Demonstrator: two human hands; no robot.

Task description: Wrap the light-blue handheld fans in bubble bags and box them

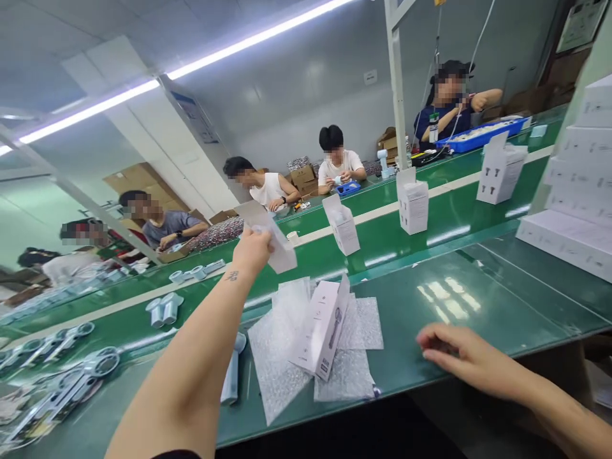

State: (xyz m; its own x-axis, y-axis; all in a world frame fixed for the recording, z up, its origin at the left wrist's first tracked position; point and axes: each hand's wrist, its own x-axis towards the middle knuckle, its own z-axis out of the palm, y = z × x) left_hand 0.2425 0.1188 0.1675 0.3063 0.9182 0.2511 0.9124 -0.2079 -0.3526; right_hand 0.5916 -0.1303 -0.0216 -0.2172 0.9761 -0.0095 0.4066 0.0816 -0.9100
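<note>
Stretched forward over the green belt, my left hand (253, 250) grips an open white carton (280, 248) with its flap up. Something pale shows in the top of that carton, too blurred to name. My right hand (454, 354) hovers near the table's front edge, fingers curved, thumb apart, holding nothing. Between my hands, a white printed box (318, 325) lies tilted on several bubble-wrap bags (280, 360), its end flap standing up. A pale blue plastic part (232, 373) lies beside my left forearm, partly hidden by it.
Several open cartons (414, 207) stand along the belt (373, 239). White boxes (568, 239) are stacked at the right. Light blue handheld parts (71, 389) lie at the left. Co-workers (339, 166) sit across the belt, one by a blue tray (482, 135).
</note>
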